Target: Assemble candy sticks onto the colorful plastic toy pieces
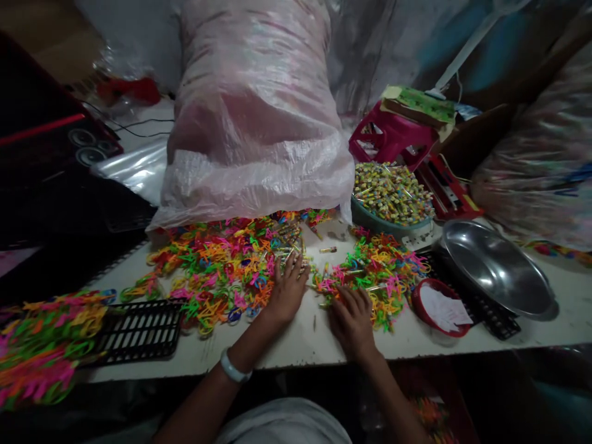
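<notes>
My left hand (289, 291) lies palm down with fingers apart. Its fingertips touch a cluster of small tubes with patterned wrappers (289, 250) at the edge of a wide pile of brightly coloured plastic pieces (222, 271). To the right, my right hand (354, 319) rests with bent, slightly parted fingers at the near edge of a smaller pile of the same pieces (383, 265). I see nothing held in it, though its palm side is hidden. Between the piles, a single tube (328, 250) lies on the white tabletop (296, 345).
A large translucent sack (259, 123) stands behind the piles. At the right are a basin full of tubes (393, 194), a red bowl with white paper (441, 308) and an oval metal tray (499, 268). Black plastic racks (139, 333) sit left, beside more coloured pieces (46, 345).
</notes>
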{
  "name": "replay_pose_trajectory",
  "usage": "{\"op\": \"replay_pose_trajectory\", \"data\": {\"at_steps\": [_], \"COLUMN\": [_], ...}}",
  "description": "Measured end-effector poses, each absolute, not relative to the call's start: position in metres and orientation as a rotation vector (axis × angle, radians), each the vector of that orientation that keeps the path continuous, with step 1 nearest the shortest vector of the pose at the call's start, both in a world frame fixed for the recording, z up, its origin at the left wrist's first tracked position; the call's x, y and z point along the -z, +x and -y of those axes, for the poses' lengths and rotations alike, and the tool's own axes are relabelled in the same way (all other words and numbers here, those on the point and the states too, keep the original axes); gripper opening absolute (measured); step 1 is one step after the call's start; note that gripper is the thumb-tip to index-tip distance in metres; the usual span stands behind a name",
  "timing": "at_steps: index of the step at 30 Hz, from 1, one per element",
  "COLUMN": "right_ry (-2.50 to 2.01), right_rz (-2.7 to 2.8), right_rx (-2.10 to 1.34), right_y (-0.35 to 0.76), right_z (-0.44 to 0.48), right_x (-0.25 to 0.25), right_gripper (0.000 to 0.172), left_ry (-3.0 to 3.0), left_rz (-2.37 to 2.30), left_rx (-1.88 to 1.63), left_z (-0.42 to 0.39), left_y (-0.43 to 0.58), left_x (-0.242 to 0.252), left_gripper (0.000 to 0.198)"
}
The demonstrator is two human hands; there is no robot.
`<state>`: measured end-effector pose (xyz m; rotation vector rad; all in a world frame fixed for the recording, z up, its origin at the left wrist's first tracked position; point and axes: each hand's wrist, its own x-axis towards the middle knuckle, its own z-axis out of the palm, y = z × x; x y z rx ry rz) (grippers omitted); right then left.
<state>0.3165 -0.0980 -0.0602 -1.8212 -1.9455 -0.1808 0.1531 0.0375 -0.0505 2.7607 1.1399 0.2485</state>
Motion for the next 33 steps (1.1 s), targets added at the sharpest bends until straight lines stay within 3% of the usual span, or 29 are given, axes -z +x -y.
{"op": "replay_pose_trajectory", "data": {"at_steps": [5, 8, 14, 20, 24, 27, 33], "right_ry": [-1.663, -1.66, -1.743, -1.872, -1.767, -1.709, -1.697], "right_rz": [1.842, 1.752, 1.828, 1.626, 1.438, 1.203, 0.995], "right_rx": [0.17, 0.132, 0.031, 0.065, 0.15, 0.202, 0.281], "right_y": [0.356, 0.36, 0.345, 0.354, 0.366, 0.367, 0.366], "right_z": [0.088, 0.084, 0.079, 0.07, 0.067, 0.064, 0.062], "right_x": [0.061, 0.06, 0.048, 0.047, 0.054, 0.059, 0.066], "right_gripper": [0.029, 0.031, 0.067, 0.053, 0.03, 0.021, 0.022], "left_ry": [2.76, 2.729, 2.554, 2.131, 1.929, 2.115, 2.552], "left_rz": [-1.068, -0.992, -0.8, -0.697, -0.715, -0.849, -1.004], "left_rx": [-0.242, -0.267, -0.304, -0.451, -0.6, -0.613, -0.255], "left_z": [-0.039, -0.041, -0.042, -0.043, -0.047, -0.045, -0.049], "left_y": [0.168, 0.186, 0.212, 0.212, 0.215, 0.221, 0.241], "left_x": [0.048, 0.041, 0.04, 0.032, 0.03, 0.043, 0.063], "left_gripper": [0.053, 0.047, 0.037, 0.035, 0.037, 0.043, 0.075]}}
